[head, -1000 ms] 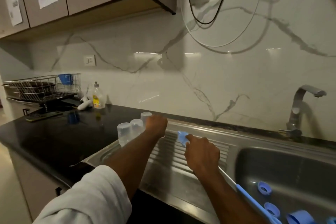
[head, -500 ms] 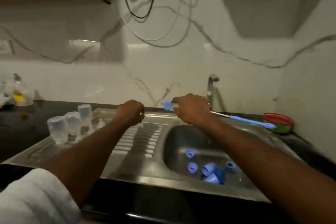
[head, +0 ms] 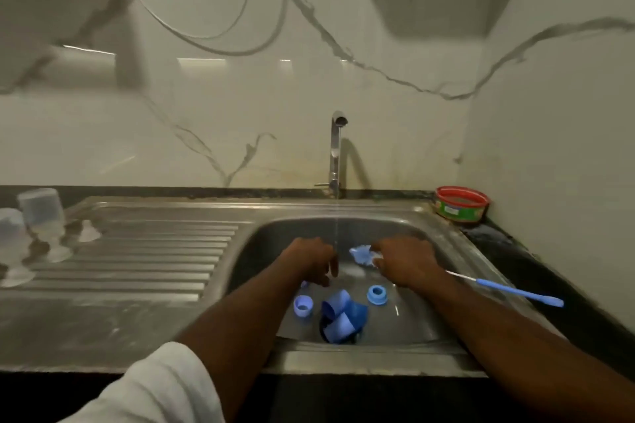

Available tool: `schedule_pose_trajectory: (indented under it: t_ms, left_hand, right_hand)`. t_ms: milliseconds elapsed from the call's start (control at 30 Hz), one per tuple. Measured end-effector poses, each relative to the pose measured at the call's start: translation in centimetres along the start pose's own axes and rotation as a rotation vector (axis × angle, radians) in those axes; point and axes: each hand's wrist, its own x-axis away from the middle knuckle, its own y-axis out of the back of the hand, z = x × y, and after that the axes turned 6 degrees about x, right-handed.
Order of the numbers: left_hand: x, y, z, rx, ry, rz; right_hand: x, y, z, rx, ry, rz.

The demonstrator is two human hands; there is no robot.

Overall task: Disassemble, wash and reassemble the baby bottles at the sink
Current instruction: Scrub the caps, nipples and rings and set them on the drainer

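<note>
Both hands [head: 311, 259] [head: 407, 261] dropped into the sink [head: 429, 326], under running water.

Both hands sit over the sink basin [head: 429, 244], w/ a thin water stream [head: 336, 227] falling between them. Basin floor near the front is cluttered w/ blue bottle parts [head: 340, 316]. Ribbed drainboard [head: 154, 251] is open at centre; clear bottles [head: 41, 213] block its far-left edge.

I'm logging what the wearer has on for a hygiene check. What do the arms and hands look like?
Both hands are bare: the left hand and right hand show no gloves, rings or watch. The left arm has a white fabric sleeve pushed up near the elbow; the right forearm is uncovered.
</note>
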Motion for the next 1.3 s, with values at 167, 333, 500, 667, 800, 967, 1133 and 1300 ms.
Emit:
schedule_pose_trajectory:
  t_ms: [167, 333, 500, 667, 800, 967, 1133, 1300]
  left_hand:
    - [-3.9, -3.0, -1.4, 0.246, -0.094, 0.286]
    - [-4.7, -4.0, -1.0, 0.154, -0.154, 0.311]
    - [-4.7, -4.1, -1.9, 0.173, -0.217, 0.284]
    - [-4.8, -3.9, -2.4, 0.206, -0.201, 0.199]
    - [-3.8, -3.0, -1.1, 0.337, -0.113, 0.142]
    - [-3.2, -2.7, 2.9, 0.217, 0.189, 0.009]
    - [-3.9, -4.3, 3.1, -0.039, 0.247, 0.439]
    - [-5.3, -4.1, 1.8, 0.076, 0.231, 0.337]
  right_hand:
    - [-2.0, -0.4, -2.3, -0.109, -0.055, -0.031]
    - [-2.5, -0.8, -1.5, -0.103, -0.051, -0.021]
    - [-2.5, -0.8, -0.4, -0.067, -0.068, -0.032]
    - [-2.6, -0.5, 0.2, -0.076, -0.076, -0.061]
    - [-2.7, -0.2, 0.3, -0.070, -0.076, -0.060]
    - [-2.7, -0.1, -0.3, -0.079, -0.071, -0.033]
    - [-2.8, -0.3, -1.1, -0.090, -0.067, 0.048]
    - [-3.5, -0.6, -1.8, -0.074, -0.128, 0.110]
